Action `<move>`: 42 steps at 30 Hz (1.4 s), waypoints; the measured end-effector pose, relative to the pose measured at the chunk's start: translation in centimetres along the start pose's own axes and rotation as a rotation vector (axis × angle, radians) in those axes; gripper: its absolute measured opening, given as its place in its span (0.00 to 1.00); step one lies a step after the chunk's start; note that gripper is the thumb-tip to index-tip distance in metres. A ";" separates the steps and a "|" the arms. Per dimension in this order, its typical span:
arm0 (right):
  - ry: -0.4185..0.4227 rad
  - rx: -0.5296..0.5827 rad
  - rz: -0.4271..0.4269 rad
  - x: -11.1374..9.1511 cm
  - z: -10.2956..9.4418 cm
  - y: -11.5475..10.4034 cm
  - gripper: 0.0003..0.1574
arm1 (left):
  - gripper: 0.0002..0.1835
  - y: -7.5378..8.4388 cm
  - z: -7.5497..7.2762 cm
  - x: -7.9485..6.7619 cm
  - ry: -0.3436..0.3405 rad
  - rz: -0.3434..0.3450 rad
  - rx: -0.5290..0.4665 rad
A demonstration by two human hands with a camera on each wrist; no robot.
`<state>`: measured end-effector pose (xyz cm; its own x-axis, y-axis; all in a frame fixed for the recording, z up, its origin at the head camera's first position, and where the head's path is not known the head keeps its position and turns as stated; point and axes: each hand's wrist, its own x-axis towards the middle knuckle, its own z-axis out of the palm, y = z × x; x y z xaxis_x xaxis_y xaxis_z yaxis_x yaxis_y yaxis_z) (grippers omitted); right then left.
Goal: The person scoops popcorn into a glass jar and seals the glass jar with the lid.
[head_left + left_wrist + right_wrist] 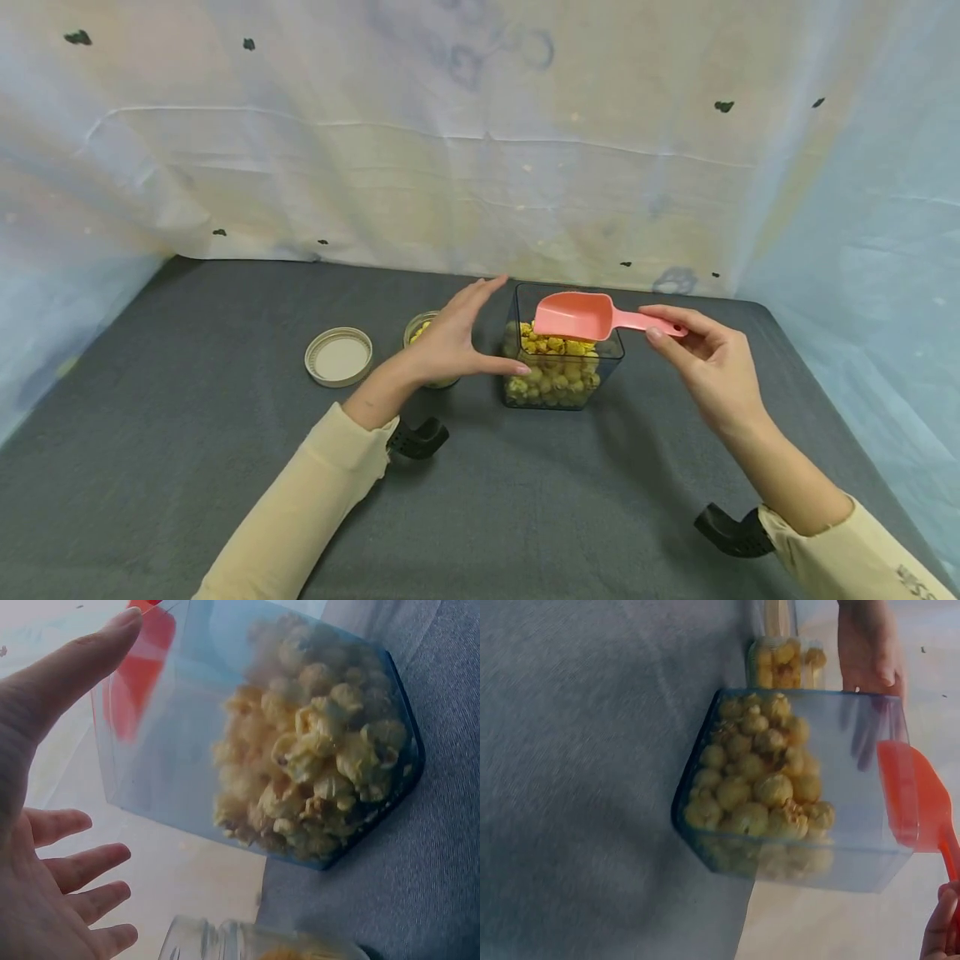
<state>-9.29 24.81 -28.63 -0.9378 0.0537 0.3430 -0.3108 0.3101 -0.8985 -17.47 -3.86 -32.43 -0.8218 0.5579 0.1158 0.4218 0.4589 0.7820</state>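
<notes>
A pink scoop (573,315) is held by its handle in my right hand (708,358), pinched between thumb and fingers. Its bowl overlaps the top of a clear square container (609,360) in the head view, and in the right wrist view it sits at the container's mouth. Yellow popcorn (555,385) fills the lower part of the container. On the container's left side, my left hand (450,343) is spread with fingers apart and thumb out, holding nothing. Partly hidden behind that hand stands a glass jar (199,939) with popcorn in it.
A round jar lid (339,357) lies on the dark grey table (525,500), left of the jar. Pale sheeting (450,200) hangs along the table's back edge, with bluish sheeting (862,267) at the right.
</notes>
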 end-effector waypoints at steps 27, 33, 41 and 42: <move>0.013 -0.682 -0.300 1.1 -1.2 -2.3 0.15 | 0.60 0.7 1.9 1.6 -0.029 -0.017 -0.096; -0.025 -0.783 -0.362 1.8 -1.0 -3.0 0.13 | 0.60 0.6 2.0 1.7 -0.041 -0.015 -0.137; -0.135 -0.869 -0.321 3.3 -0.3 -4.4 0.11 | 0.59 0.4 2.1 2.0 -0.036 0.018 -0.202; -0.147 -0.876 -0.320 3.5 -0.2 -4.6 0.11 | 0.59 0.4 2.1 2.0 -0.036 0.019 -0.210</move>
<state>-11.08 23.78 -23.27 -0.8570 -0.2590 0.4455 -0.3859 0.8956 -0.2215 -18.11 -1.12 -33.15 -0.7990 0.5907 0.1126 0.3445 0.2962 0.8908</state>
